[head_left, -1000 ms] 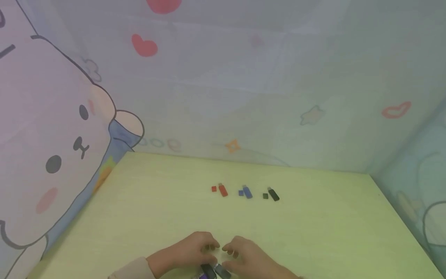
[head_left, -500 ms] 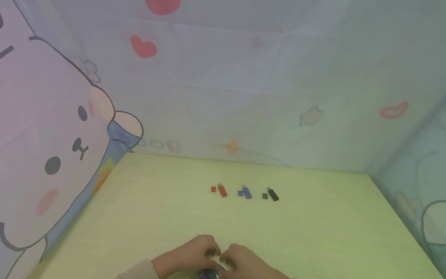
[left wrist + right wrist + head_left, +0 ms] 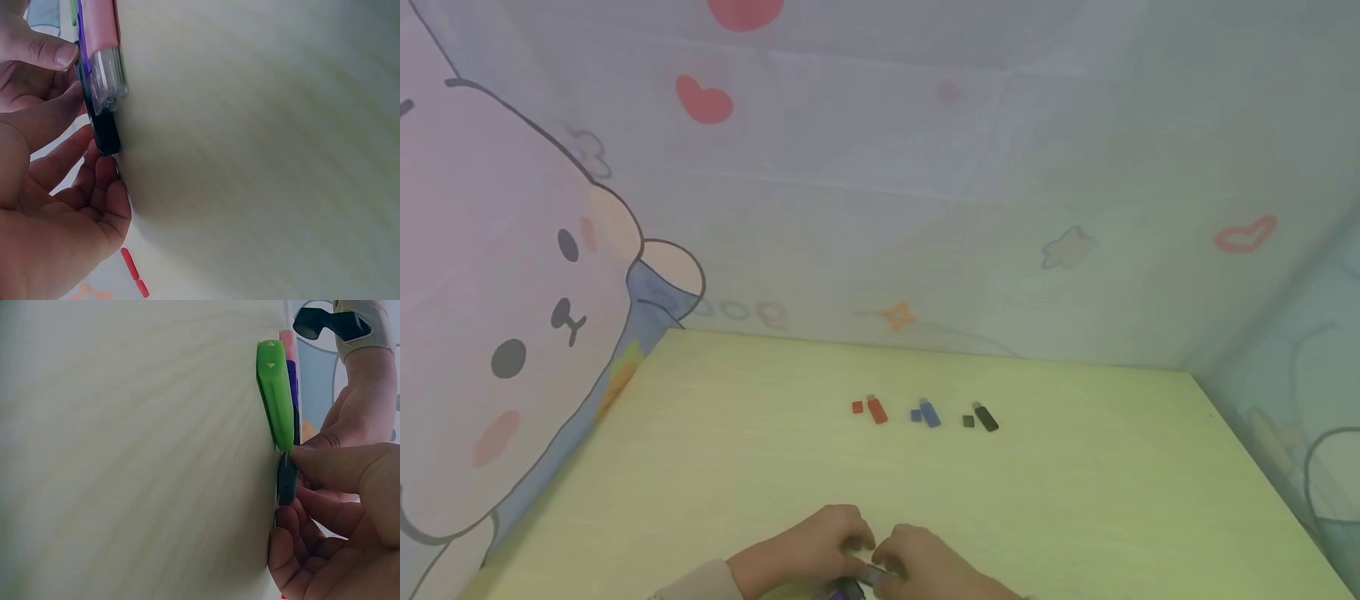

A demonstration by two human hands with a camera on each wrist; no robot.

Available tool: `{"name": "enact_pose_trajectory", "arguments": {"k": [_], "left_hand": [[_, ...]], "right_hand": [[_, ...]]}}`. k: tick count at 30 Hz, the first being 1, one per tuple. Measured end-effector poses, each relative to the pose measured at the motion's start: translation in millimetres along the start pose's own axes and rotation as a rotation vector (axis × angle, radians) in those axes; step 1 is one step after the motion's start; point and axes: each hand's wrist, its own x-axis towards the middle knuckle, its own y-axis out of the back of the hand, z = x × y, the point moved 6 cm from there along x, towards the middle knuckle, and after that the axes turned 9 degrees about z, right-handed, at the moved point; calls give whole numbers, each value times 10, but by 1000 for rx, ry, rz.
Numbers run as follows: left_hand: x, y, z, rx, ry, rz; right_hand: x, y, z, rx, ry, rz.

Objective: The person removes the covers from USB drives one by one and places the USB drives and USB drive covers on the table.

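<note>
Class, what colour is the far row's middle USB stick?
The USB stick is blue; best view: head.

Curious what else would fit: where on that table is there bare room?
Bare table: from the black stick to the right edge; from the red cap to the left edge; and between these and the left hand and right hand. Crowded: around the hands, where the grey stick, green stick and others cluster.

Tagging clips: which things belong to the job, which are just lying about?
Likely the job's: gray piece, between left hand and right hand; green piece; purple piece; pink piece; dark piece; red stick; blue stick; black stick; three small squares.
Just around: printed backdrop; dark wrist device.
</note>
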Motion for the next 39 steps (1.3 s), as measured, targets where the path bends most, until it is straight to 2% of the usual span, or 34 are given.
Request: {"name": "enact_pose_trajectory", "arguments": {"k": [9, 15, 25, 30, 35, 39], "left_hand": [[6, 2, 18, 1, 23, -20], [3, -22, 37, -16, 33, -46], [46, -33, 56, 15, -8, -53], [63, -48, 56, 22, -16, -52], [75, -51, 76, 29, -34, -59], [86, -34, 100, 36, -60, -57]], "right_hand": [[-11, 29, -7, -21, 11, 28], [-19, 23, 4, 2, 7, 30], [-28, 62, -5, 25, 56, 32], [-47, 97, -25, -7, 118, 52], [-50, 95, -14, -9, 108, 35], [-50, 111, -8, -43, 156, 46]]}}
